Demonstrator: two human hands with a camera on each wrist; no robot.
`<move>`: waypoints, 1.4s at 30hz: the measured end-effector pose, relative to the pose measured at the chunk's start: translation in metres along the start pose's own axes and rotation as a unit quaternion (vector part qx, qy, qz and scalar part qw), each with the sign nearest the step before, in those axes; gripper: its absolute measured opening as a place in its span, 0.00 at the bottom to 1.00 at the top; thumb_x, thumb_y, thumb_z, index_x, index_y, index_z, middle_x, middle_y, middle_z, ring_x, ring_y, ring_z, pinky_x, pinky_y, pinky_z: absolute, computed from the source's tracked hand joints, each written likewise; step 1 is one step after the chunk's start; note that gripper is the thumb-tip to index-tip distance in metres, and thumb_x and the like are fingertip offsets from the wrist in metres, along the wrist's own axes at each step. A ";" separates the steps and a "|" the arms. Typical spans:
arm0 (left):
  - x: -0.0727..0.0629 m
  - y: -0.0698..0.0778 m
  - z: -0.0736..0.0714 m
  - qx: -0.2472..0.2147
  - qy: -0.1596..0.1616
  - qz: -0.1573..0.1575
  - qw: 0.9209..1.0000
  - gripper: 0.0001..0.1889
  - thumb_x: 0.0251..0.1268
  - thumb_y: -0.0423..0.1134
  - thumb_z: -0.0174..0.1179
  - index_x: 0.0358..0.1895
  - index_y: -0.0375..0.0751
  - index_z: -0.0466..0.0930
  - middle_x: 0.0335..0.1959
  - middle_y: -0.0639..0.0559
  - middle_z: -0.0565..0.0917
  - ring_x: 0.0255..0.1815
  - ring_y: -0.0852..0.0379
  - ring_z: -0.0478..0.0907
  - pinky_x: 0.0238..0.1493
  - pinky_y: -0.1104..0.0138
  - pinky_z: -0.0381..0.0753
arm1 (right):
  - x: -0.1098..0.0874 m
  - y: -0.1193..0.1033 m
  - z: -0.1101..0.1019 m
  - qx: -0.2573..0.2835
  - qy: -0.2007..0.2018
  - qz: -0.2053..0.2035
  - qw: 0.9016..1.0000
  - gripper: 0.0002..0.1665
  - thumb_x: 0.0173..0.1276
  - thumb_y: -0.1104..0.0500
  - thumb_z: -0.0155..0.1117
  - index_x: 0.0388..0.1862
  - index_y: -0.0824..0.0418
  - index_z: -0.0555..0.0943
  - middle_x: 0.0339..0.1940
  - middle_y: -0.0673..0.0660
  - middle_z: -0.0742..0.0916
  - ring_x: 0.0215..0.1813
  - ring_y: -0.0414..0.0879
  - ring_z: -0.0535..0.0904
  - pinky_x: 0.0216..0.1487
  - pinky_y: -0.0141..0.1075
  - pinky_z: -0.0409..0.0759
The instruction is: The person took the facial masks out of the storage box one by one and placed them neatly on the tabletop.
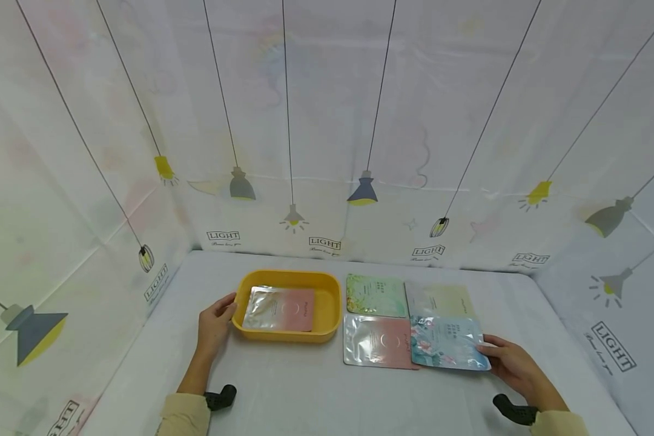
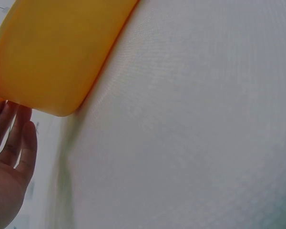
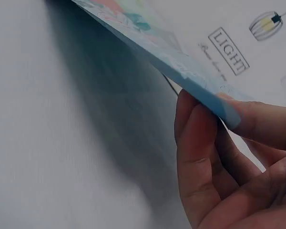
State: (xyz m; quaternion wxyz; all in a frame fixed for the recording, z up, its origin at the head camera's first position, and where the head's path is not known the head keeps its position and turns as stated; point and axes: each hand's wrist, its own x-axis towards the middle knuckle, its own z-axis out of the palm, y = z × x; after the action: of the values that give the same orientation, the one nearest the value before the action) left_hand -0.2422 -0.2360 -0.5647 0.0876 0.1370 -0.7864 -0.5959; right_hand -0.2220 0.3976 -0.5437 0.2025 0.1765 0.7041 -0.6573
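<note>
A yellow tray [image 1: 327, 333] stands on the white table, with a silver-and-pink sachet [image 1: 283, 310] lying inside it. My left hand [image 1: 214, 322] touches the tray's left end with loosely extended fingers; the left wrist view shows the fingers against its outer end, their tips partly hidden. To the right, my right hand [image 1: 515, 365] pinches the edge of a blue floral sachet [image 1: 449, 344] between thumb and fingers. In the right wrist view this sachet [image 3: 181, 67] is tilted, its held edge raised off the table.
Beside the tray lie a green sachet [image 1: 376, 295], a pale yellow sachet [image 1: 455, 300] and another silver-and-pink sachet [image 1: 378, 341]. The blue one overlaps its neighbours slightly. A white curtain [image 1: 327, 121] printed with lamps borders the table at the back and sides.
</note>
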 end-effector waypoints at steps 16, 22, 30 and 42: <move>0.002 -0.001 0.000 0.006 -0.001 0.000 1.000 0.19 0.72 0.43 0.55 0.63 0.42 0.77 0.61 0.45 0.80 0.50 0.64 0.75 0.43 0.86 0.74 | 0.007 -0.001 -0.005 -0.166 0.079 0.000 0.983 0.44 0.65 0.58 0.66 0.71 0.78 0.57 0.38 0.54 0.86 0.35 0.42 0.80 0.37 0.38 0.82; 0.002 -0.002 0.000 0.005 -0.001 0.000 1.000 0.19 0.72 0.43 0.55 0.63 0.42 0.77 0.61 0.44 0.80 0.50 0.64 0.75 0.43 0.86 0.74 | 0.012 0.003 -0.003 -0.262 0.088 -0.016 0.961 0.38 0.65 0.58 0.64 0.66 0.80 0.63 0.40 0.62 0.86 0.33 0.44 0.79 0.34 0.38 0.81; 0.002 -0.001 0.000 0.004 -0.003 0.002 1.000 0.19 0.72 0.43 0.55 0.63 0.42 0.77 0.61 0.44 0.80 0.48 0.67 0.75 0.42 0.86 0.74 | 0.014 0.003 0.000 -0.308 0.092 -0.035 0.946 0.32 0.66 0.60 0.61 0.62 0.81 0.67 0.30 0.56 0.85 0.29 0.44 0.79 0.30 0.38 0.80; 0.000 0.000 0.000 0.001 -0.005 0.001 1.000 0.19 0.72 0.41 0.55 0.63 0.41 0.77 0.61 0.44 0.80 0.46 0.70 0.75 0.42 0.86 0.74 | 0.009 -0.005 -0.006 -0.311 0.106 -0.022 0.944 0.27 0.66 0.59 0.60 0.56 0.79 0.73 0.31 0.58 0.84 0.31 0.45 0.78 0.32 0.37 0.81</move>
State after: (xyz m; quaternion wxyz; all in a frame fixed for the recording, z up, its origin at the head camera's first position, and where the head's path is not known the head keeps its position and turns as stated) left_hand -0.2421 -0.2360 -0.5646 0.0840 0.1331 -0.7877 -0.5956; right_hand -0.2325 0.4028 -0.5434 0.1570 0.1579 0.8945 -0.3876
